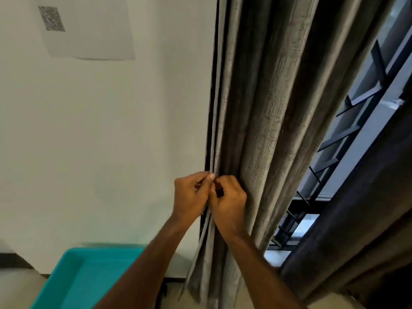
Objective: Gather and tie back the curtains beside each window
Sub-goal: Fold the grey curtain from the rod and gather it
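Observation:
A grey textured curtain (267,112) hangs in folds beside the window, bunched against the wall's edge. My left hand (190,197) and my right hand (229,201) meet at the curtain's left edge, about waist height. Both pinch something small and dark there, held tight between thumbs and fingers. Whether it is a tie-back cord or the curtain's hem I cannot tell. A second, darker curtain (356,219) hangs at the right.
A white wall (100,141) carries a sheet of paper with a QR code (52,18). A teal plastic tub (87,277) stands at the bottom left. The window (347,139) has dark metal bars between the two curtains.

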A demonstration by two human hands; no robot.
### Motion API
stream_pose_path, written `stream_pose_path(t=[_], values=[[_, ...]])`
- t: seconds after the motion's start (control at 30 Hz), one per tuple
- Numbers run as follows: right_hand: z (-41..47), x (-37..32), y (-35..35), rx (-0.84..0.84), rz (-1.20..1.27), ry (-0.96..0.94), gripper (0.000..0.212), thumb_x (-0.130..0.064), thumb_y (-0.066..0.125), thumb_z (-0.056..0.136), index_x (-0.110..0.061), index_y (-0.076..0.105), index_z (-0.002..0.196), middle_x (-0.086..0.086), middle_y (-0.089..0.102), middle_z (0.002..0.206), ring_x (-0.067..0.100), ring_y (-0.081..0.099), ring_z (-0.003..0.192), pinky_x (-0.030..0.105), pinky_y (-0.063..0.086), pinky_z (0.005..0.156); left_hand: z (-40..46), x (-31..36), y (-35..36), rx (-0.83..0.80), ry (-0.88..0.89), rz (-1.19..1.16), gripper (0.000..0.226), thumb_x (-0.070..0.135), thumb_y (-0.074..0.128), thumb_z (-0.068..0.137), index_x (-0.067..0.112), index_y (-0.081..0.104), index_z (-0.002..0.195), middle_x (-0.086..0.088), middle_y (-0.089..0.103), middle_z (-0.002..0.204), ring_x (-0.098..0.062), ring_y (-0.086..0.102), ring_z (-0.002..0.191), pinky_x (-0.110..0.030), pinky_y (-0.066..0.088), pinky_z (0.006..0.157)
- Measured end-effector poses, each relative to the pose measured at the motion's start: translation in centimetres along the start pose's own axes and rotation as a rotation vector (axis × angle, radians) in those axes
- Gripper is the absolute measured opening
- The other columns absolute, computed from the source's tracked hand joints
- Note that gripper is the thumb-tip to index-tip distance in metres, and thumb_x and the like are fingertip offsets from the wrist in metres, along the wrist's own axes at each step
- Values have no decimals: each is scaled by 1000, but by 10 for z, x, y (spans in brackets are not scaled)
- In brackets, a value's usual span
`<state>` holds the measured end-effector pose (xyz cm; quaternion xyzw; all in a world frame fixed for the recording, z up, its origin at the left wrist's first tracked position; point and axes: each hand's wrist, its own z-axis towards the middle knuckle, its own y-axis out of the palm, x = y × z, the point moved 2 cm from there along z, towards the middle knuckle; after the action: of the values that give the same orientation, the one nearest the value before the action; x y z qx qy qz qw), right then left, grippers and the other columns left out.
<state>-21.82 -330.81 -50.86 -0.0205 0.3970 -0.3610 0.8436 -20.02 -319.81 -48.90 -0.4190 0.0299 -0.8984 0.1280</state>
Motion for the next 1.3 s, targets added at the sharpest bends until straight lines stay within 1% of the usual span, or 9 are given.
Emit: stream_pose_path(t=[0.17,0.3,0.43,0.63,0.73,0.83,0.93,1.07,1.3], values=[[-2,7,-7,-81,50,-13,7,-6,65,97,-6,69,92,-1,63,88,8,60,76,10,48,72,-3,12,10,49,32,88,15,27,70,92,16,79,89,13,71,74,-1,69,69,-18,57,65],[-1,1,-23,-122,40,-102,10,-11,68,96,-6,75,91,2,68,86,5,62,73,20,55,69,-3,6,12,84,46,208,10,9,71,93,9,76,85,6,71,74,0,66,69,-14,54,63],[-17,-5,-75,44,-8,-316,13,-6,74,89,-5,76,102,8,66,100,16,64,87,25,56,79,-8,1,6,137,46,255,10,8,66,96,5,75,92,-3,73,79,-9,67,68,-13,54,64],[3,8,-112,293,103,2,48,-15,82,85,0,56,123,14,51,118,14,52,104,16,45,90,-14,0,7,141,49,252,17,15,62,98,4,75,102,-4,74,83,-16,68,63,-27,59,57],[2,15,-98,219,84,-99,9,-14,70,96,-12,61,96,-8,51,90,10,50,77,19,42,71,-15,3,10,137,52,204,14,13,63,98,7,76,99,1,72,78,-13,68,60,-31,61,54],[-5,20,-76,53,69,-230,20,-8,66,97,-10,60,78,-8,49,78,9,46,70,15,37,69,-16,4,19,51,71,176,18,17,64,99,9,73,86,2,68,68,-13,66,54,-37,57,49],[15,34,-74,152,35,-65,38,8,71,87,-17,50,66,-12,39,71,3,32,64,12,27,61,-17,3,23,17,116,211,28,24,60,100,4,75,86,-5,71,70,-20,67,58,-39,56,55],[18,27,-56,117,-107,-156,12,-2,63,87,-7,65,76,6,59,74,21,53,66,25,40,66,-16,0,21,69,149,268,25,18,63,98,4,74,81,-6,68,64,-23,63,54,-40,52,51],[-17,30,-31,6,-23,-143,18,-12,57,94,-3,71,88,6,64,89,21,62,78,33,54,70,-23,4,14,117,171,307,16,11,67,94,3,76,84,-4,73,70,-15,67,57,-36,55,52]])
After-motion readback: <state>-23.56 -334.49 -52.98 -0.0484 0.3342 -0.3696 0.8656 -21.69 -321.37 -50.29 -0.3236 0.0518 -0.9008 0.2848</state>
